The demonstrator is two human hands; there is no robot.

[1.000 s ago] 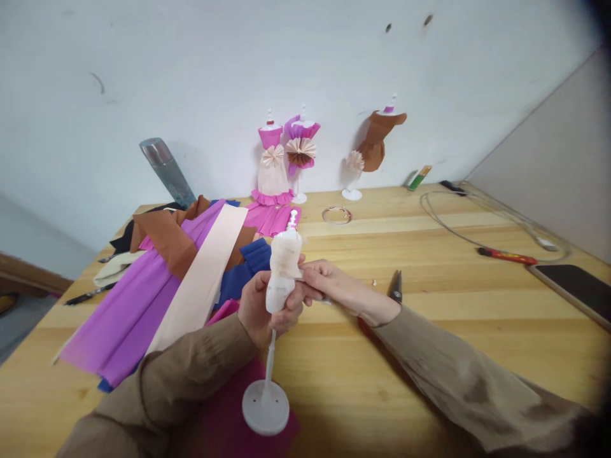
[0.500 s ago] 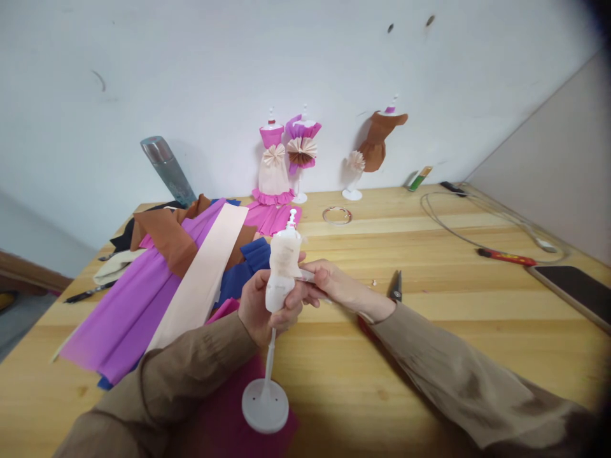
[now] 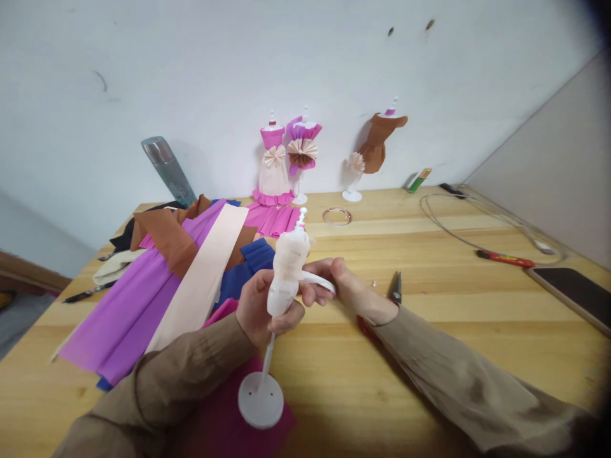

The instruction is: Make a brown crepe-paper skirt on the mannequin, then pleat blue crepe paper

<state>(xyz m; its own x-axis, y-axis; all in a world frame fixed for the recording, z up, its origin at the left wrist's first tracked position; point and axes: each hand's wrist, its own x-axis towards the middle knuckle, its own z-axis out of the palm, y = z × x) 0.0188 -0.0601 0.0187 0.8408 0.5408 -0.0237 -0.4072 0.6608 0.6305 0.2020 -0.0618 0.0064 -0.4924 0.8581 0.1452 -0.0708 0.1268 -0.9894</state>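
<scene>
Left hand (image 3: pixel 258 306) clasps small mannequin (image 3: pixel 289 257) low on its torso, apparently to steady it; right hand (image 3: pixel 357 289) at white strip (image 3: pixel 319 280) jutting right, cannot tell whether pinching.

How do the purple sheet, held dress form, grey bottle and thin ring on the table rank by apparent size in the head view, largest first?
1. Purple sheet, though partly covered
2. Held dress form, its nearness to the camera enlarging it
3. Grey bottle
4. Thin ring, clearly smallest
</scene>
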